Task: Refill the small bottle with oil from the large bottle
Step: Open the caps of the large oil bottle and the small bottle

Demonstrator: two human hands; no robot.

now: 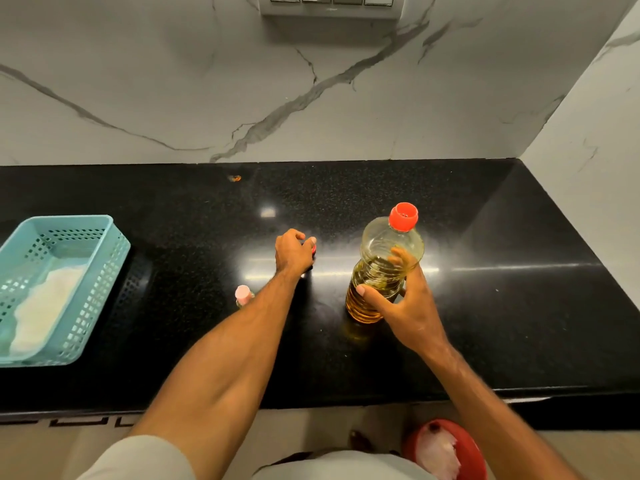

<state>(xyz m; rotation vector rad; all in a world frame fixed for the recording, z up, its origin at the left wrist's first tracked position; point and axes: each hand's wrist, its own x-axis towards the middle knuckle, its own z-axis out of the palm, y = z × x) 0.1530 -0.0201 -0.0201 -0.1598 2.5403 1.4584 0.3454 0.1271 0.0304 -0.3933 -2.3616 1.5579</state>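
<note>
The large clear bottle (381, 268) stands on the black counter (502, 306), its red cap (403, 217) on and amber oil filling its lower part. My right hand (401, 306) is wrapped around its middle from the front. A small bottle with a pink cap (243, 295) stands to the left, half hidden behind my left forearm. Farther back, my left hand (293, 252) rests on the counter with its fingers closed over a small red object (313, 250); most of that object is hidden, so I cannot tell what it is.
A light blue perforated basket (104, 271) holding something white sits at the counter's left end. A marble wall runs along the back and right side, with a switch panel (330, 5) high up. A red bin (443, 448) stands on the floor below the counter edge.
</note>
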